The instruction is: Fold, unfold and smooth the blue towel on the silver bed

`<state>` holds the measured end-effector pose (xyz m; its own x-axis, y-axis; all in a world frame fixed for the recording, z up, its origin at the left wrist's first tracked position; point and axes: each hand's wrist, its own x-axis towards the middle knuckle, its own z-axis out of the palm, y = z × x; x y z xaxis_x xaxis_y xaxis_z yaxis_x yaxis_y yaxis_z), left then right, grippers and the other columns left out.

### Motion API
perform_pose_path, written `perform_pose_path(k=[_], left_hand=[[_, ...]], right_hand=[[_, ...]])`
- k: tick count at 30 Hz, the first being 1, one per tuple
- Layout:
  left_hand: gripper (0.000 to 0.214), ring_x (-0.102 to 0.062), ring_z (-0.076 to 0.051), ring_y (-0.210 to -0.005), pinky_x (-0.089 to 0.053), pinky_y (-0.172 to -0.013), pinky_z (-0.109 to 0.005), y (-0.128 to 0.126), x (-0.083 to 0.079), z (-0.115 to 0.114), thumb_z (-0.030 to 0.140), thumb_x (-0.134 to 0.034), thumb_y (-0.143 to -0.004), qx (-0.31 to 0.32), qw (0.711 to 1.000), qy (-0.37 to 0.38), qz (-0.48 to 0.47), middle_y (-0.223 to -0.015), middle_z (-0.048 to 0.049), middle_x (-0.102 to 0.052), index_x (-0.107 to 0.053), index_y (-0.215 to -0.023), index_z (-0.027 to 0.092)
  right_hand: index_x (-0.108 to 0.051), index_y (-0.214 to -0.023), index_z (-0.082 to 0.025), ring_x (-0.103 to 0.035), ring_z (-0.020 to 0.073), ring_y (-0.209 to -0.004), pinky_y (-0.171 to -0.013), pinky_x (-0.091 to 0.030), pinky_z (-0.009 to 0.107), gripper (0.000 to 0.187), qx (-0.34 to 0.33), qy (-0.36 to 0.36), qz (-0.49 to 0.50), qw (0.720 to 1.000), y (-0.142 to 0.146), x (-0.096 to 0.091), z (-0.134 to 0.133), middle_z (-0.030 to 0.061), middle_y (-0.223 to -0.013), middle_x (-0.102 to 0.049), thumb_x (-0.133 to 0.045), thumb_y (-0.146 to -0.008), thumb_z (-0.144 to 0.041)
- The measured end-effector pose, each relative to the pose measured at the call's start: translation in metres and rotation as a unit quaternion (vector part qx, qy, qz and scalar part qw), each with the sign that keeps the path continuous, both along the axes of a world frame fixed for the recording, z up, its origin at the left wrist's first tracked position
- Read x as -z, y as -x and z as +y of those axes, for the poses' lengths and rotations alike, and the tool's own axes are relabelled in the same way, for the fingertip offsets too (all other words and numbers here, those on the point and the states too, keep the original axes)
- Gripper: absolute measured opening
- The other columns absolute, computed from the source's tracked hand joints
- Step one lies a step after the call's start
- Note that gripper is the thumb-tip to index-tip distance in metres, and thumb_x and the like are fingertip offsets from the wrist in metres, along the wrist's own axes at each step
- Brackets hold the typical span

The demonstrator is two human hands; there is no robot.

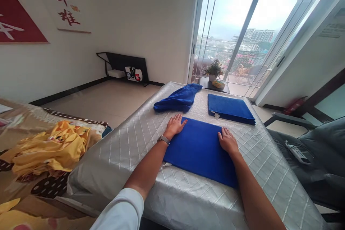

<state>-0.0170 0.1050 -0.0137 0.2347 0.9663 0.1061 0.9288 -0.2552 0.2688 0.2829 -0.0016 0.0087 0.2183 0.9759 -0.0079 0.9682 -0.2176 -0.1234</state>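
Note:
A blue cloth (199,151), folded into a flat rectangle, lies in front of me on the quilted silver table cover (129,143). My left hand (175,125) rests flat at its far left corner, fingers stretched out. At the far right corner lies my right hand (228,139), also flat with the fingers extended. A small white tag (167,164) sticks out at the near left edge. Beyond it on the right sits a stack of folded blue cloth (230,107) with a white tag. A crumpled blue cloth (179,99) lies at the far left.
Yellow clothing (54,147) lies heaped on a patterned surface to the left. On the right stands a dark armchair (318,143) with a power strip (298,152) on it. A potted plant (214,70) is on a chair by the glass door (231,25).

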Motion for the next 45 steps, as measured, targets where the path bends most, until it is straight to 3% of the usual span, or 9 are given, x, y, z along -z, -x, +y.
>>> perform_pose_path(k=[4,13,20,22,24,30,34,38,45], left_hand=[[0.080,-0.024,-0.023,-0.154,-0.012,-0.127,-0.041,0.001,-0.001,-0.001,0.063,-0.007,-0.103,0.001,1.000,-0.003,0.003,-0.166,-0.0104,-0.029,-0.032,-0.159,0.011],[0.077,-0.021,-0.022,-0.155,-0.011,-0.127,-0.041,0.000,0.004,0.001,0.062,-0.012,-0.103,-0.008,1.000,-0.001,0.030,-0.167,-0.0093,-0.026,-0.028,-0.160,0.014],[0.080,-0.024,-0.027,-0.154,-0.015,-0.126,-0.045,-0.006,-0.020,0.002,0.063,-0.016,-0.102,-0.016,0.995,0.050,0.083,-0.165,-0.0152,-0.028,-0.030,-0.159,0.008],[0.082,-0.027,-0.030,-0.153,-0.016,-0.125,-0.045,-0.020,-0.028,0.000,0.064,-0.018,-0.102,-0.035,0.994,0.029,0.095,-0.162,-0.0197,-0.032,-0.035,-0.156,0.004],[0.082,-0.029,-0.031,-0.152,-0.019,-0.125,-0.044,-0.045,-0.032,-0.007,0.064,-0.019,-0.103,-0.015,0.996,-0.006,0.089,-0.161,-0.0212,-0.035,-0.039,-0.153,0.003],[0.073,-0.035,-0.024,-0.149,-0.026,-0.123,-0.039,-0.154,-0.018,-0.047,0.057,-0.015,-0.106,0.222,0.974,-0.047,0.021,-0.158,-0.0160,-0.043,-0.044,-0.151,0.009],[0.065,-0.037,-0.021,-0.148,-0.029,-0.122,-0.041,-0.197,-0.007,-0.065,0.049,-0.012,-0.108,0.266,0.961,-0.074,-0.023,-0.157,-0.0142,-0.045,-0.041,-0.153,0.013],[0.068,-0.031,-0.021,-0.151,-0.022,-0.125,-0.043,-0.186,-0.007,-0.065,0.052,-0.011,-0.107,0.232,0.971,-0.051,-0.011,-0.161,-0.0120,-0.040,-0.039,-0.155,0.014],[0.080,-0.022,-0.023,-0.155,-0.014,-0.127,-0.042,-0.109,-0.014,-0.040,0.063,-0.008,-0.103,0.133,0.991,0.000,0.027,-0.165,-0.0118,-0.031,-0.035,-0.157,0.011]], right_hand=[[-0.028,-0.160,-0.010,-0.017,0.0212,-0.155,-0.126,-0.012,0.041,0.066,-0.002,-0.015,-0.003,1.000,0.000,0.000,0.000,0.0079,-0.168,-0.025,-0.019,-0.104,-0.042],[-0.025,-0.161,-0.007,-0.016,0.0214,-0.156,-0.126,-0.012,0.038,0.067,-0.015,0.003,0.006,1.000,-0.001,0.000,0.003,0.0097,-0.169,-0.022,-0.019,-0.104,-0.042],[-0.024,-0.161,-0.008,-0.014,0.0205,-0.156,-0.125,-0.011,0.038,0.067,-0.008,0.002,0.011,1.000,0.001,0.000,0.001,0.0096,-0.169,-0.021,-0.019,-0.104,-0.042],[-0.026,-0.161,-0.008,-0.015,0.0206,-0.156,-0.125,-0.011,0.037,0.067,-0.007,-0.003,0.014,1.000,0.001,-0.001,0.001,0.0095,-0.168,-0.023,-0.019,-0.104,-0.041],[-0.027,-0.160,-0.007,-0.016,0.0210,-0.155,-0.126,-0.012,0.037,0.066,-0.007,-0.007,0.017,1.000,0.002,-0.001,0.001,0.0091,-0.168,-0.024,-0.020,-0.104,-0.041],[-0.028,-0.160,-0.008,-0.018,0.0213,-0.155,-0.125,-0.013,0.038,0.064,-0.014,-0.015,0.006,1.000,-0.001,0.003,0.000,0.0096,-0.168,-0.025,-0.022,-0.103,-0.036],[-0.027,-0.161,-0.011,-0.016,0.0195,-0.156,-0.125,-0.013,0.035,0.062,-0.034,-0.003,-0.019,0.999,-0.004,0.005,-0.003,0.0080,-0.169,-0.021,-0.026,-0.100,-0.025],[-0.025,-0.161,-0.010,-0.015,0.0200,-0.156,-0.125,-0.012,0.037,0.063,-0.026,-0.001,-0.013,1.000,-0.003,0.005,-0.001,0.0087,-0.169,-0.020,-0.020,-0.103,-0.032],[-0.022,-0.161,-0.007,-0.013,0.0204,-0.156,-0.126,-0.009,0.038,0.068,-0.008,0.010,0.022,1.000,-0.001,0.003,0.004,0.0086,-0.169,-0.018,-0.015,-0.104,-0.042]])
